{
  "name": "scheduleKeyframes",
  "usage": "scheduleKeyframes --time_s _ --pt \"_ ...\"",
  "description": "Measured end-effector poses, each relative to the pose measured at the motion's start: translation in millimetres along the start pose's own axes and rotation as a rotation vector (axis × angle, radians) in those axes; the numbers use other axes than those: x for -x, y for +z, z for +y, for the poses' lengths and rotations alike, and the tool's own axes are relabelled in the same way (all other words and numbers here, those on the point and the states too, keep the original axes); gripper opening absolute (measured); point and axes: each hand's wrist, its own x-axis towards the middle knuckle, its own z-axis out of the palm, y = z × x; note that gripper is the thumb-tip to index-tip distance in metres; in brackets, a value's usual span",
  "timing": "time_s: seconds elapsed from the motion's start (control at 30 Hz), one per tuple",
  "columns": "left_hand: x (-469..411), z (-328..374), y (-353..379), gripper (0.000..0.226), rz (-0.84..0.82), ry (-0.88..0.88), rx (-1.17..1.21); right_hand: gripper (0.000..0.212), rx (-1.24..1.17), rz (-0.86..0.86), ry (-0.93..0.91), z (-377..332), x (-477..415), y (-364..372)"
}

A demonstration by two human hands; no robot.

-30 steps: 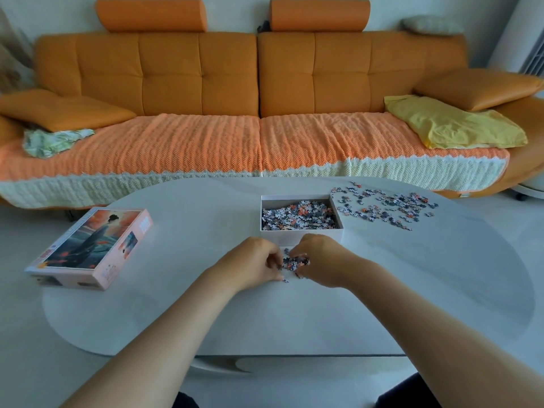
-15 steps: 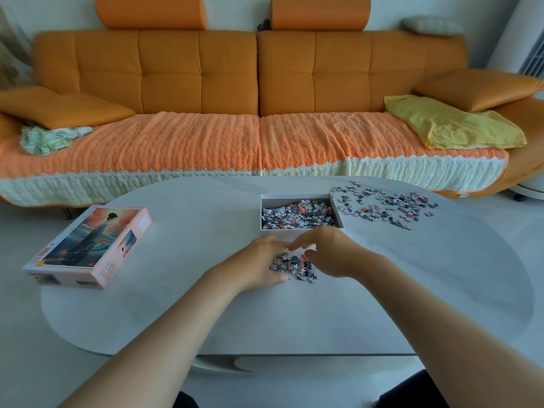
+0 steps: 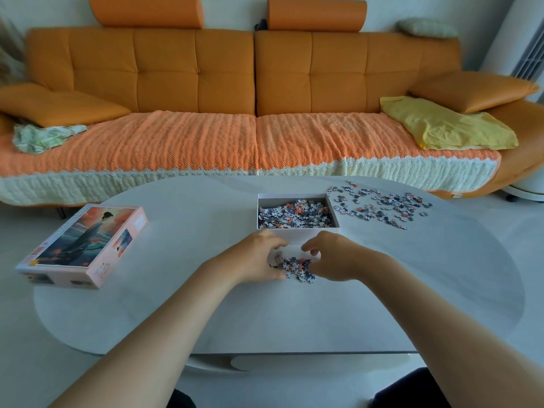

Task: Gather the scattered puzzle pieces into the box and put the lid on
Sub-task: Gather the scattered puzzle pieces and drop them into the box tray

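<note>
The left hand [image 3: 259, 257] and right hand [image 3: 332, 257] lie on the bench [image 3: 294, 316], fingers curled loosely around a small heap of puzzle pieces [image 3: 295, 267] between them; neither hand has closed on anything. Just beyond, the open box [image 3: 297, 214] sits part-filled near the bench's far edge. More loose pieces [image 3: 379, 204] spread toward the far right edge. The lid [image 3: 85, 245] rests at the left edge, its printing too small to read. The near half of the bench is bare.
</note>
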Motion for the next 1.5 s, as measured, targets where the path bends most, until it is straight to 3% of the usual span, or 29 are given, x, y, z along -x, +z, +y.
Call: scheduleKeyframes --time_s 0.07,0.13,0.27,0.43,0.67,1.07,1.27,1.4,1.5 --pt "2.2 -3.4 0.4 0.081 -0.051 -0.053 -0.052 0.077 0.025 -0.051 0.047 1.3 0.8 1.8" --pt "2.2 -3.0 3.8 0.075 -0.065 -0.074 -0.058 0.088 0.047 -0.054 0.061 -3.3 -0.3 5.9" --pt "-2.3 5.5 7.9 0.044 -0.027 -0.028 -0.036 0.068 -0.014 0.020 0.022 -13.4 -7.3 11.5" --pt "-4.2 9.5 6.0 0.030 0.004 -0.042 0.026 0.055 -0.080 0.039 0.034 -19.2 -9.0 11.0" --pt "-5.8 12.7 6.4 0.037 0.052 -0.051 0.027 0.036 -0.119 0.078 0.005 -23.0 -11.5 11.4" --pt "-12.3 13.2 -5.1 0.014 0.168 -0.174 0.248 0.005 -0.380 0.121 0.045 -20.1 -11.1 -0.6" --pt "-29.7 16.6 -30.4 0.011 0.385 -0.166 0.396 0.006 -0.573 0.358 -0.001 -17.8 -21.2 -25.4" --pt "-49.3 19.5 -39.3 0.008 0.515 -0.141 0.419 0.011 -0.532 0.579 -0.050 -16.9 -39.1 -32.1" --pt "-58.6 10.0 -32.8 0.022 0.451 -0.130 0.255 0.017 -0.359 0.495 -0.002 -10.4 -49.8 -29.3"
